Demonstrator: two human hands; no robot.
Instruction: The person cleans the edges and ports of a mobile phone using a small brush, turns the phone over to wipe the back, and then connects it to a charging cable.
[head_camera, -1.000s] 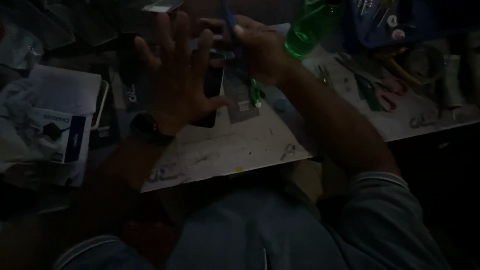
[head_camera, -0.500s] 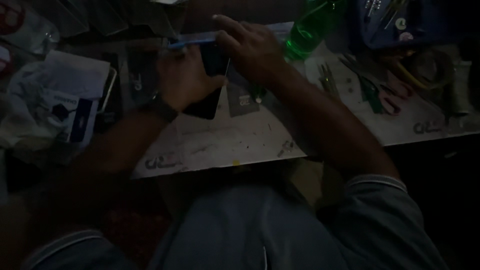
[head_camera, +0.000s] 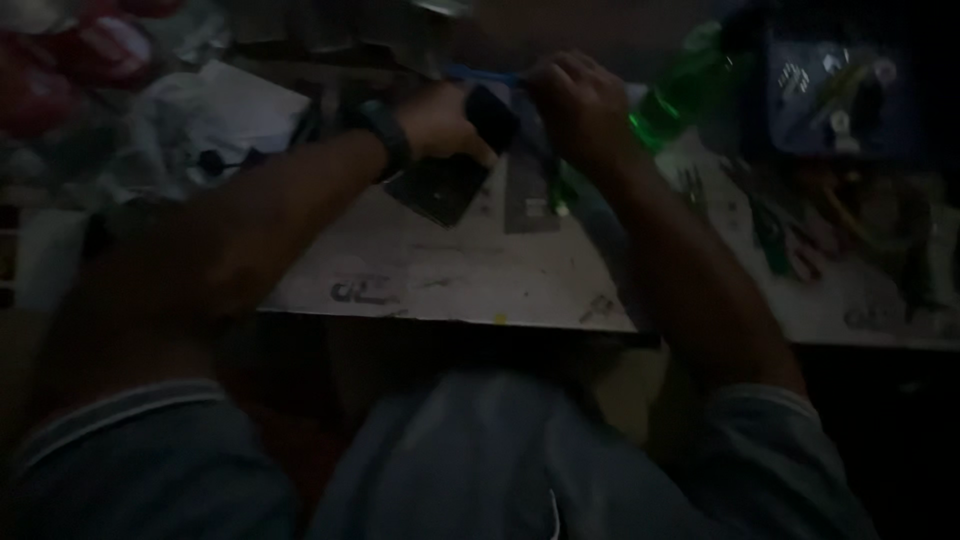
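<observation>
The scene is very dim. My left hand (head_camera: 440, 120), with a dark watch (head_camera: 385, 135) on the wrist, is closed around a small dark flat device (head_camera: 492, 112) held above the worktable (head_camera: 450, 270). My right hand (head_camera: 580, 105) pinches a thin blue tool (head_camera: 480, 76) whose shaft lies across the top of the device. Both hands meet over a dark flat panel (head_camera: 440, 185) lying on the table. What the tool's tip touches is hidden by my fingers.
A green plastic bottle (head_camera: 675, 95) stands just right of my right hand. Pliers and other small tools (head_camera: 790, 225) lie at the right. White papers and bags (head_camera: 215, 110) are heaped at the left. A dark box (head_camera: 830, 95) sits at the back right.
My left hand went from spread flat over the table to closed around the dark device. The blue tool turned from upright to lying across it. The view shifted, so the hands sit higher.
</observation>
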